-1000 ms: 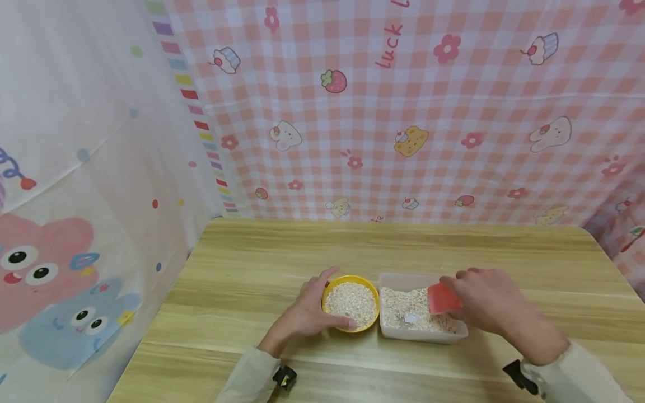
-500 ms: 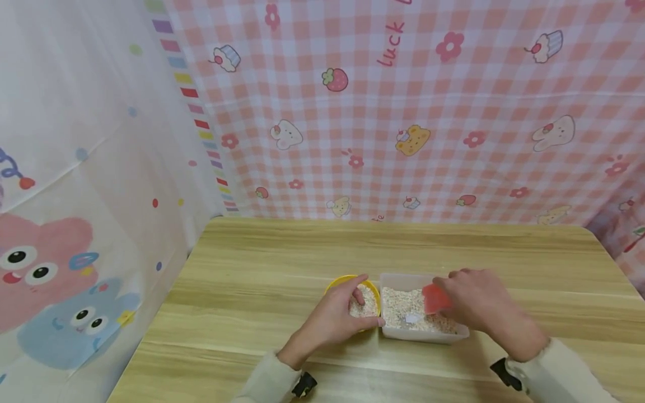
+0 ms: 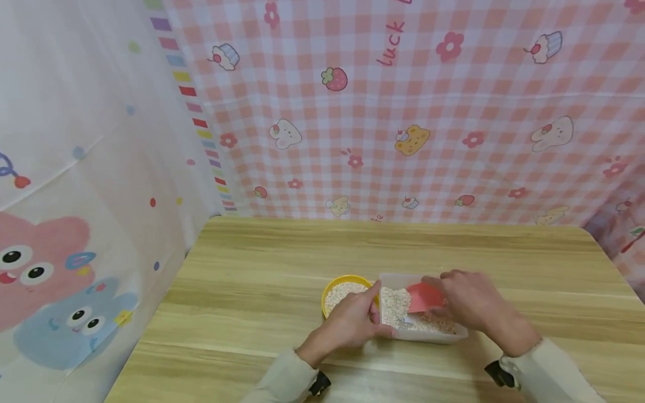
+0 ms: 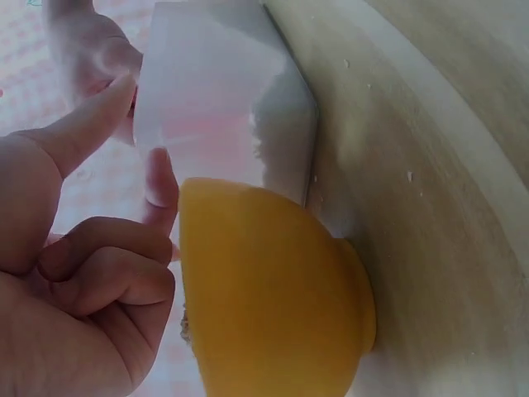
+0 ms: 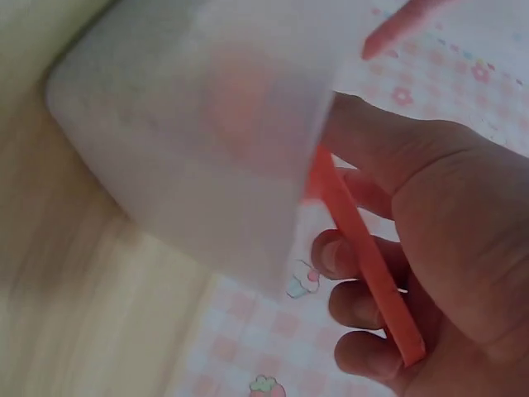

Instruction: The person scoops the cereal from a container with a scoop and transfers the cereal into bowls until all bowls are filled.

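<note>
Pale oat-like flakes (image 3: pixel 395 301) lie in a translucent plastic box (image 3: pixel 428 337) on the table. My right hand (image 3: pixel 468 296) grips a red scoop (image 3: pixel 422 296), its fingers wrapped around the straight handle in the right wrist view. The scoop's blade is down inside the box among the flakes. At the box's left end, my left hand (image 3: pixel 351 322) holds the rim with thumb and index finger, while its other fingers are curled. That hand reaches over a yellow bowl (image 4: pixel 264 289) filled with flakes, hiding part of it in the head view.
The bowl stands right beside the box on a wood-grain table (image 3: pixel 262 252). A few stray flakes dot the tabletop. Behind rises a pink checked curtain (image 3: pixel 302 112), and a white printed curtain (image 3: pixel 126 224) hangs at the left.
My left hand has left the yellow bowl and moved right to the box's rim. The right hand has pushed the scoop leftward through the flakes.
</note>
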Available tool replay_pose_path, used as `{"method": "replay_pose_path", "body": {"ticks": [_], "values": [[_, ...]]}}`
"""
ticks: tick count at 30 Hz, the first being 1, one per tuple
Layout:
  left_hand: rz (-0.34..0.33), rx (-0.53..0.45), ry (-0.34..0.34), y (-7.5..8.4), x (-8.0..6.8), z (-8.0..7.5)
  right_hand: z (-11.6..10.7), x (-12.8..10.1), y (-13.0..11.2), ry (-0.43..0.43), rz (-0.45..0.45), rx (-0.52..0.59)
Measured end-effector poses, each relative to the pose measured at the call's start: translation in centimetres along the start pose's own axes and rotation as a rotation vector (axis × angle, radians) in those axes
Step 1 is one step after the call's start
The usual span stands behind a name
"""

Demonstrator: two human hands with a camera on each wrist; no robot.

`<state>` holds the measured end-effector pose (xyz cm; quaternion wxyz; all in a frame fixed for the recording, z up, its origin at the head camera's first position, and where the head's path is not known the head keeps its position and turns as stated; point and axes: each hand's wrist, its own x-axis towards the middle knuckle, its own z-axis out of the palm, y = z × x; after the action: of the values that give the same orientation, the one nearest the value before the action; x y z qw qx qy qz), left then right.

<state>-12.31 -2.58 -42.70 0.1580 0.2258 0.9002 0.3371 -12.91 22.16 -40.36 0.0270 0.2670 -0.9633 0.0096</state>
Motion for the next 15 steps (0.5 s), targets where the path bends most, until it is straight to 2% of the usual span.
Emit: {"method": "replay_pose_path", "body": {"ticks": [5,11,15], "values": [[-0.002,0.019,0.017,0.0,0.1,0.1,1.0,0.5,-0.3,0.078,-0.050,-0.036],[-0.012,0.034,0.010,0.1,0.1,0.1,2.4,0.9,-0.2,0.192,-0.141,-0.018],[-0.025,0.040,0.006,0.1,0.1,0.0,2.9,1.0,-0.1,0.193,-0.181,0.021]]}}
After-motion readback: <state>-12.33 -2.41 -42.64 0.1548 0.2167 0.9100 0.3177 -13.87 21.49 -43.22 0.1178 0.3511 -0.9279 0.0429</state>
